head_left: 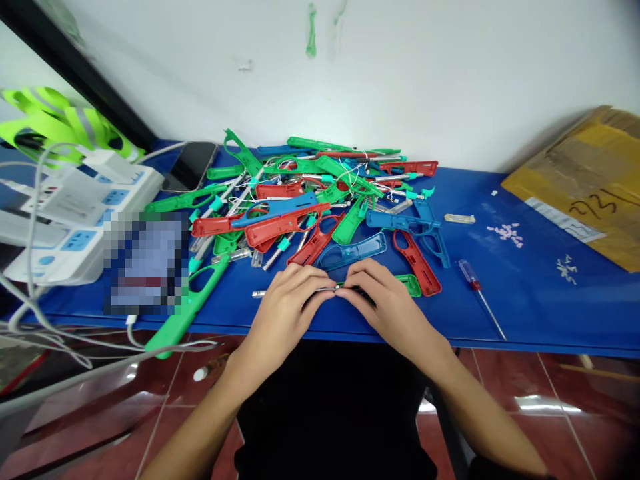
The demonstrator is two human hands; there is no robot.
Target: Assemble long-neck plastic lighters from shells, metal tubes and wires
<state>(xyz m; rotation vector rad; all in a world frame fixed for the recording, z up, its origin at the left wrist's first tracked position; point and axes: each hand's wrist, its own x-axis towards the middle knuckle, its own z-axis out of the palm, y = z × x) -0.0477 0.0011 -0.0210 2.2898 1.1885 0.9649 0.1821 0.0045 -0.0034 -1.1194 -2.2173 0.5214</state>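
Note:
Both hands are together at the table's front edge. My left hand (290,300) is closed around a thin metal lighter tube (259,293), whose end sticks out to the left. My right hand (383,303) pinches close to the left fingertips, with a green lighter casing (413,285) showing beyond its knuckles. A small pale piece lies between the two sets of fingertips, too small to name. Just behind the hands lie a blue casing half (355,252) and a red casing half (419,267).
A heap of green, red and blue lighter parts (300,200) covers the table's middle. Left are a power strip (85,233), cables and a phone (193,167). On the right lie a screwdriver (480,297), small pink pieces (507,232) and a cardboard box (585,180).

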